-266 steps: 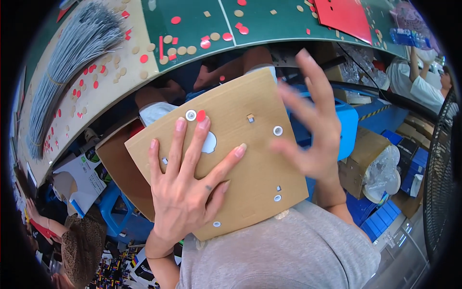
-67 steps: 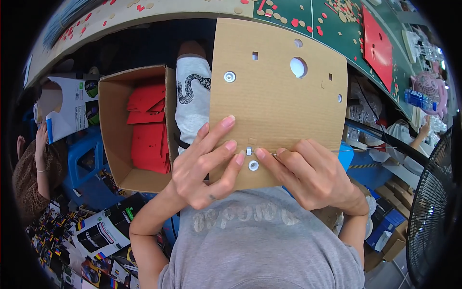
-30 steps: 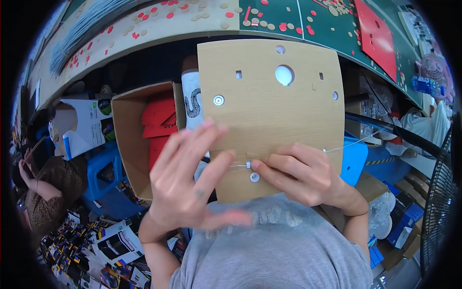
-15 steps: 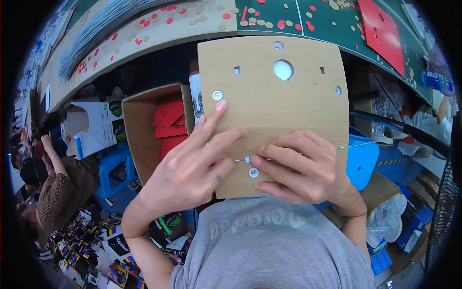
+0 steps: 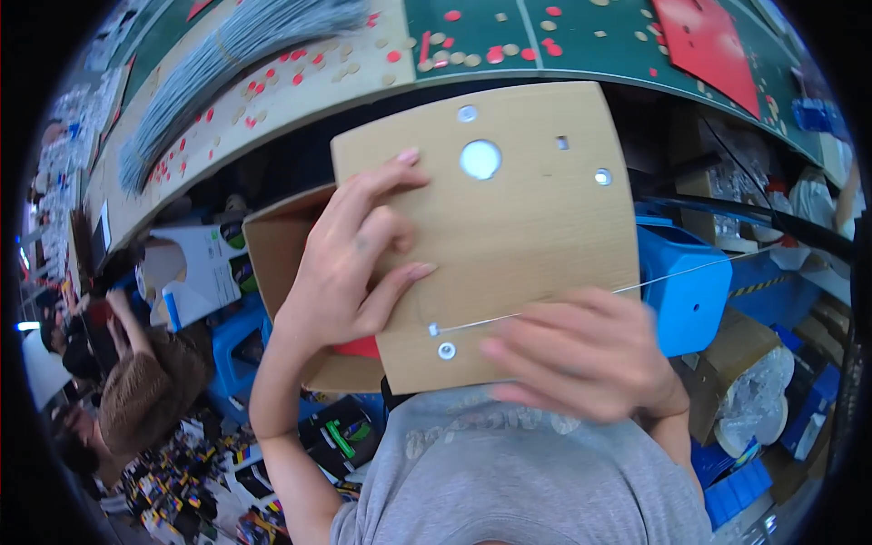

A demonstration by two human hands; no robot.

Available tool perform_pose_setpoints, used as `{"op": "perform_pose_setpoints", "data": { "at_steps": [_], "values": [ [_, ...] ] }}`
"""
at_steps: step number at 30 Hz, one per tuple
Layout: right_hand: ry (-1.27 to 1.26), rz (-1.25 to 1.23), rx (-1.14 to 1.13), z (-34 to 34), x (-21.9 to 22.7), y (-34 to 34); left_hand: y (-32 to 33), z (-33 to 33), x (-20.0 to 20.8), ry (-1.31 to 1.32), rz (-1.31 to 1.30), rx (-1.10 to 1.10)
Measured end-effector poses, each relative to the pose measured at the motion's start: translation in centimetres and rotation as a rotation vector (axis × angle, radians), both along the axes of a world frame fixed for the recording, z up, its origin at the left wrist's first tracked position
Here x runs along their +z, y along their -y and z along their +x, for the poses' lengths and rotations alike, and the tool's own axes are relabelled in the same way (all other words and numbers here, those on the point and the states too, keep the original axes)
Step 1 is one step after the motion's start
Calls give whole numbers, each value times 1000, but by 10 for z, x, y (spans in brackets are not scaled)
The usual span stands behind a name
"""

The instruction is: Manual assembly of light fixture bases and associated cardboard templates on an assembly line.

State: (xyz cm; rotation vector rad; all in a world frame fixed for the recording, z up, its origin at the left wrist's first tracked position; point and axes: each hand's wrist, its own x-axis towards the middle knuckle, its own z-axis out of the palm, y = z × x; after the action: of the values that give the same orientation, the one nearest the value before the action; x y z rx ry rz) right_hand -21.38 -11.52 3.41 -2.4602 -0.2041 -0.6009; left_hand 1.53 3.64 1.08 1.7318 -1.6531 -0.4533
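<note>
A brown cardboard panel (image 5: 536, 245) lies in front of my chest, slightly tilted. It has a large round hole (image 5: 480, 160), smaller round holes and small rectangular slots. My left hand (image 5: 350, 250) rests on the panel's left side, fingers apart and partly bent, covering some of that edge. A thin pale wire (image 5: 677, 272) runs from a small slot (image 5: 433, 329) near the lower edge across the panel and off to the right. My right hand (image 5: 581, 354) hovers over the lower right of the panel, next to the wire; motion blurs its fingers.
Beyond the panel, a long table carries a bundle of grey wires (image 5: 227, 59), scattered red and tan cutouts, and a red sheet (image 5: 708, 54). An open cardboard box (image 5: 282, 245) stands under my left arm. Blue plastic stools (image 5: 686, 291) flank me. Another person (image 5: 154, 391) sits at left.
The panel has turned slightly and shifted left. My left hand has moved up the panel's left side. My right hand has come away from the small slot, moving right and down.
</note>
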Motion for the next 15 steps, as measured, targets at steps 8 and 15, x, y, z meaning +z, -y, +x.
{"op": "perform_pose_setpoints", "data": {
  "at_steps": [8,15],
  "values": [
    [123,861,-1262,-85,-51,45,6,-34,32,383,174,195],
    [682,1369,-476,-43,1,149,40,-76,34,293,280,-249]
  ]
}}
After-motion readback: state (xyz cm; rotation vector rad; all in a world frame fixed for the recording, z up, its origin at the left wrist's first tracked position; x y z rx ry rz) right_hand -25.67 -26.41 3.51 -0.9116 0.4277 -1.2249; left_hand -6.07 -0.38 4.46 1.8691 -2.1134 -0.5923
